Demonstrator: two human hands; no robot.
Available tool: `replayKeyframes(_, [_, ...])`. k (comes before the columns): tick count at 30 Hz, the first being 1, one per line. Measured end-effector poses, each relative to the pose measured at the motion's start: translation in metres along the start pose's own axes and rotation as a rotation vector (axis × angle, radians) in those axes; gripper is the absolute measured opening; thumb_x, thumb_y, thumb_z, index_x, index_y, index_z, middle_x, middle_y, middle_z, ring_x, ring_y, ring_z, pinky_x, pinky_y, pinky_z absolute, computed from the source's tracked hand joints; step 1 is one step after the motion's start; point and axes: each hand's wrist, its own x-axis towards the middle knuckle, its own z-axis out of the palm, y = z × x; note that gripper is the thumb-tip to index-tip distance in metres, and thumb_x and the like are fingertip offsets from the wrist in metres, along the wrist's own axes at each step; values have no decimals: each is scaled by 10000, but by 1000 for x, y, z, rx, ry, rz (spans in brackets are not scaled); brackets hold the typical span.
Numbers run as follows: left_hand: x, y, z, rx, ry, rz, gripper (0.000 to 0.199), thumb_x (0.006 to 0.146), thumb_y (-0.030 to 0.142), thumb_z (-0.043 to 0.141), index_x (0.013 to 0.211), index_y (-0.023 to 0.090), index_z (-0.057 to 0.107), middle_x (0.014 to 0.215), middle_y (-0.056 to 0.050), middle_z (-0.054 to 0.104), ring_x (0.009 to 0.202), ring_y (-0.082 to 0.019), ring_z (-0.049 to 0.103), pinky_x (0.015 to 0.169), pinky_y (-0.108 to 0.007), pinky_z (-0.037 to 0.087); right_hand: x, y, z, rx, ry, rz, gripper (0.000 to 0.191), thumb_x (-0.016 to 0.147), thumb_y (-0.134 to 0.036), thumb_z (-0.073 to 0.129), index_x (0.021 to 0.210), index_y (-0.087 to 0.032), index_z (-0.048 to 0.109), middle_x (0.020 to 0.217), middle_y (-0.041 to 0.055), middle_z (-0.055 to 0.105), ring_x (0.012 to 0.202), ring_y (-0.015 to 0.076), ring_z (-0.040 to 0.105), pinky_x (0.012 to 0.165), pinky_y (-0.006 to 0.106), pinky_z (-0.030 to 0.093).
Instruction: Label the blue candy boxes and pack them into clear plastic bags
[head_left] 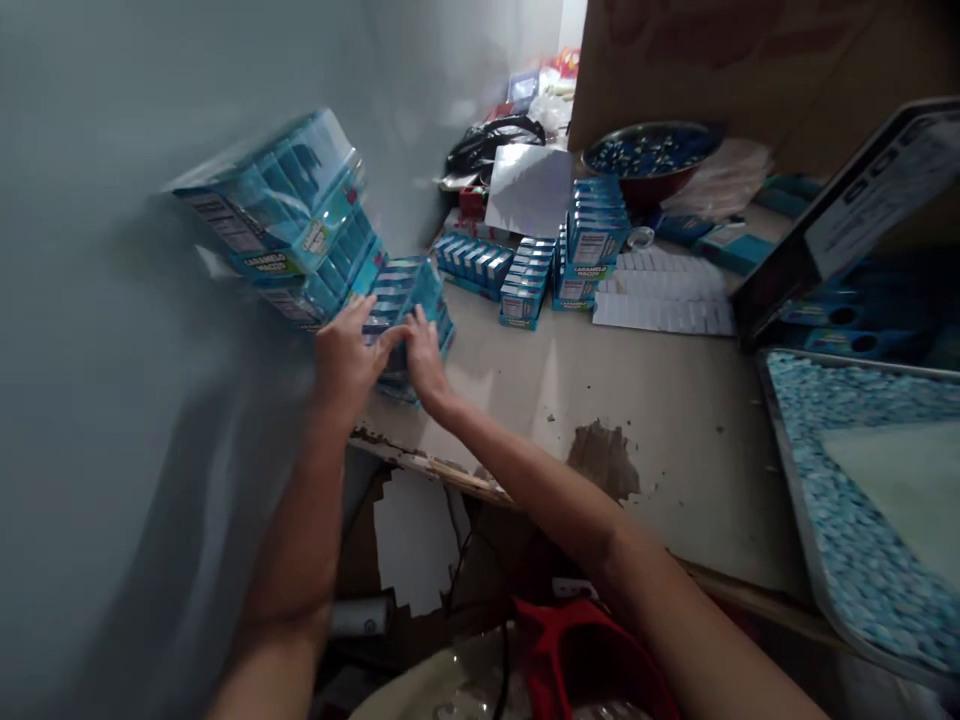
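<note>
At the left end of the table, my left hand (346,362) and my right hand (426,365) grip a blue candy display box (405,283) packed with small boxes. My left fingers curl over its near left side, while my right fingers press on its near right side. The thumbs almost meet in front, and the hands cover much of the box's near face. It appears to sit on another blue box. Just behind and to the left stands a taller stack of similar boxes (300,215) in clear wrap, against the wall.
More filled blue boxes (525,285) stand farther back, beside a stacked pair (592,240). White slips (660,295) lie next to them. Behind is a bowl of wrapped candies (652,150). A metal tray (795,490) holds blue pieces at right. The table's front edge (427,465) is chipped.
</note>
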Motion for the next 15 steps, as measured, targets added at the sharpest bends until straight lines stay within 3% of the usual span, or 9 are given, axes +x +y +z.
replayKeyframes(3, [-35, 32, -9, 109, 222, 103, 357, 944, 458, 712, 1175, 189, 750, 1152, -134, 783, 1116, -287, 732, 1056, -450, 547, -30, -3, -10, 117, -12, 25, 774, 1005, -756, 343, 1633, -306, 294, 1745, 27, 245, 1631, 288, 166, 1301, 568, 248])
replayKeyframes(5, [-55, 59, 6, 15, 244, 197, 225, 962, 362, 697, 1112, 206, 759, 1086, -99, 793, 1054, -239, 744, 1034, -389, 552, -65, -3, -33, 187, 7, 8, 715, 1013, -684, 434, 1590, -265, 393, 1669, 69, 411, 1519, 258, 426, 1248, 470, 386])
replayKeyframes(6, [-58, 71, 22, -58, 231, 218, 187, 967, 342, 686, 1078, 209, 757, 1054, -85, 793, 1030, -221, 747, 1022, -368, 555, -86, -2, -48, 206, 15, 8, 659, 1015, -642, 465, 1542, -247, 469, 1597, 85, 511, 1413, 245, 550, 1187, 431, 462])
replayKeyframes(8, [-52, 91, 70, -210, 201, 138, 185, 978, 329, 665, 1105, 210, 728, 1058, -75, 782, 1044, -208, 739, 1029, -360, 548, -134, 1, -85, 171, 8, 34, 508, 997, -571, 539, 1351, -225, 655, 1378, 89, 694, 1192, 230, 696, 1027, 375, 573])
replayKeyframes(10, [-29, 103, 131, -329, 182, -91, 370, 947, 323, 711, 1283, 189, 632, 1192, -114, 743, 1155, -230, 705, 1081, -391, 519, -188, 5, -129, 32, 34, 68, 339, 977, -485, 605, 1096, -214, 770, 1099, 68, 794, 1011, 221, 749, 910, 339, 601])
replayKeyframes(13, [10, 111, 213, -382, 40, -425, 968, 761, 333, 906, 1515, 88, 350, 1492, -295, 521, 1430, -362, 517, 1188, -494, 413, -273, 6, -198, -264, 293, 138, 233, 995, -365, 597, 1045, -227, 778, 1039, 57, 804, 970, 210, 761, 869, 316, 596])
replayKeyframes(15, [29, 115, 250, -401, -110, -426, 1144, 728, 350, 932, 1547, 38, 197, 1551, -380, 390, 1494, -435, 412, 1208, -576, 354, -326, 1, -242, -489, 524, 170, 180, 986, -333, 623, 1019, -244, 776, 988, 40, 806, 911, 202, 765, 826, 309, 594])
